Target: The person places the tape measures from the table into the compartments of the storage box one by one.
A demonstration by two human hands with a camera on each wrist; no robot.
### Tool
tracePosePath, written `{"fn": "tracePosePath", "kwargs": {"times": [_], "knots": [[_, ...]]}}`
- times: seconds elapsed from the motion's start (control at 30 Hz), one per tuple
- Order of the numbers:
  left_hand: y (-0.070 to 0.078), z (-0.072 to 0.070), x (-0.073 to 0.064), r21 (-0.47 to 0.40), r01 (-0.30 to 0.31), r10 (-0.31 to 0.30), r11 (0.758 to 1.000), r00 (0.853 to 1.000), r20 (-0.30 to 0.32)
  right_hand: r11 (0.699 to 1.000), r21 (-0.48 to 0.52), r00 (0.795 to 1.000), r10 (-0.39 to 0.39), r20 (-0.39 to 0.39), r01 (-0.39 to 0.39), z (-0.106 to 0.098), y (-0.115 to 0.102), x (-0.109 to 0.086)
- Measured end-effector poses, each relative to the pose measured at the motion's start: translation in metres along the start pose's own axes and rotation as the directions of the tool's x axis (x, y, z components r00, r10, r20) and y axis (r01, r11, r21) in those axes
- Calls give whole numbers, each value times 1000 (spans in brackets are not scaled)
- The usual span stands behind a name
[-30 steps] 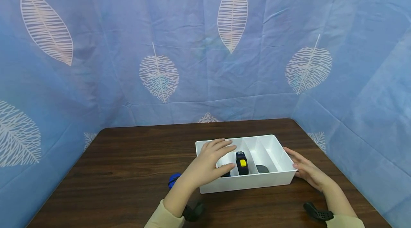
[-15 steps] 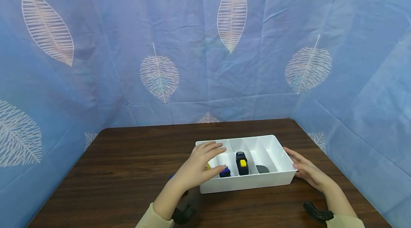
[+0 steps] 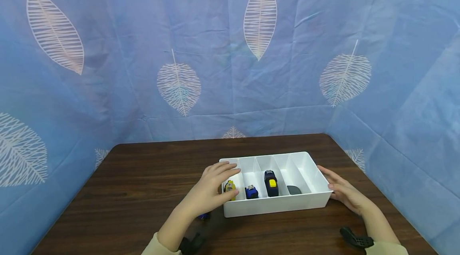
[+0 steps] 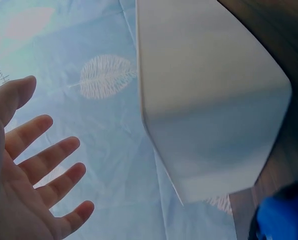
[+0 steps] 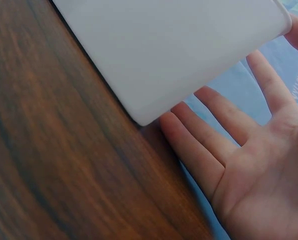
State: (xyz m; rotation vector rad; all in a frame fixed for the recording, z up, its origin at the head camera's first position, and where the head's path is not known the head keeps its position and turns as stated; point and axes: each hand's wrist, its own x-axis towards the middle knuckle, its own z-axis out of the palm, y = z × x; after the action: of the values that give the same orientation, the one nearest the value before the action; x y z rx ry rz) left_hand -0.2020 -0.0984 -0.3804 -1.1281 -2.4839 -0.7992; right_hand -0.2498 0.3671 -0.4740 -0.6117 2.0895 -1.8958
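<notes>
My left hand (image 3: 212, 188) hovers over the left end of a white divided box (image 3: 276, 205), fingers spread and holding nothing. In the left wrist view, the hand (image 4: 31, 185) stands apart from the box wall (image 4: 214, 75). At the box's right end, my right hand (image 3: 344, 191) rests its extended fingers against the wall; the right wrist view shows its fingers (image 5: 204, 147) there. From left to right the compartments hold a yellow-and-black tape measure (image 3: 230, 186), a small blue-and-black one (image 3: 251, 192), a black one with a yellow button (image 3: 271, 184), and a grey rounded piece (image 3: 294, 190).
A blue-and-black object (image 3: 203, 216) lies on the dark wooden table (image 3: 151, 175), mostly hidden behind my left forearm; it appears blurred as a blue shape (image 4: 284, 215) in the left wrist view. Blue leaf-patterned cloth (image 3: 215, 87) hangs around the table.
My left hand has drawn back leftward from above the box, uncovering the yellow and the small blue tape measures. The right hand and the box stay in place.
</notes>
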Motion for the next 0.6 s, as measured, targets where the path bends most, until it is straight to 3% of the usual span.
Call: {"fn": "tracePosePath", "kwargs": {"times": [0.6], "knots": [[-19,-10,-32,19,109,-109,994,994,20,1000,-3,999,31,-31,-31,2,-2,0]]}}
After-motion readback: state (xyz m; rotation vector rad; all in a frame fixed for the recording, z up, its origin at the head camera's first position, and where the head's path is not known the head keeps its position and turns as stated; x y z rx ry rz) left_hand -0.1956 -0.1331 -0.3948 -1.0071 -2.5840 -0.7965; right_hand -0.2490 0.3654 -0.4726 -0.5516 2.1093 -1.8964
